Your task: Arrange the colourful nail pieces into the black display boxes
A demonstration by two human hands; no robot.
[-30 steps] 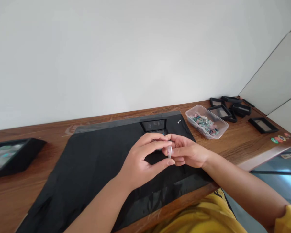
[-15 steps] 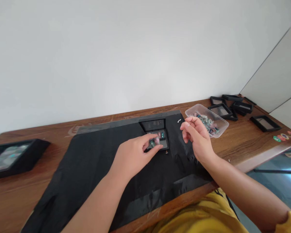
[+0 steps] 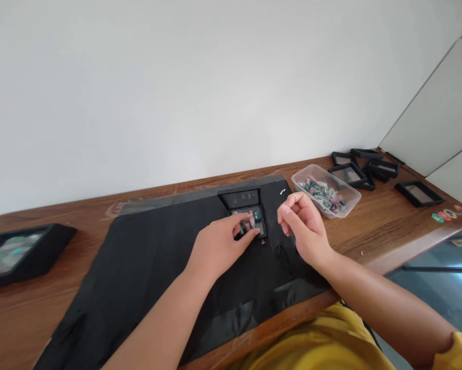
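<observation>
A small black box (image 3: 264,226) with its hinged lid (image 3: 240,198) raised stands on the black mat (image 3: 146,277). Small glossy pieces, like polished stones, lie in it, among them a teal stone (image 3: 257,215). My left hand (image 3: 221,241) reaches over the box's near left side, thumb and fingers closed about a pinkish stone (image 3: 251,221) inside it. Part of the box's contents is hidden behind those fingers. To the right of the box my right hand (image 3: 303,226) hangs above the mat with curled fingers. Anything inside its curl is hidden.
A clear plastic tub (image 3: 348,198) full of similar stones stands at the right. Behind it lie several black frame boxes (image 3: 348,174), another frame box (image 3: 419,194) and round stickers (image 3: 444,216). A larger framed box (image 3: 41,259) sits far left. A white wall (image 3: 177,92) rises behind the table.
My left hand has lowered the pinkish stone into the box beside the other pieces. My right hand has shifted slightly left and down, its fingers curled more tightly.
</observation>
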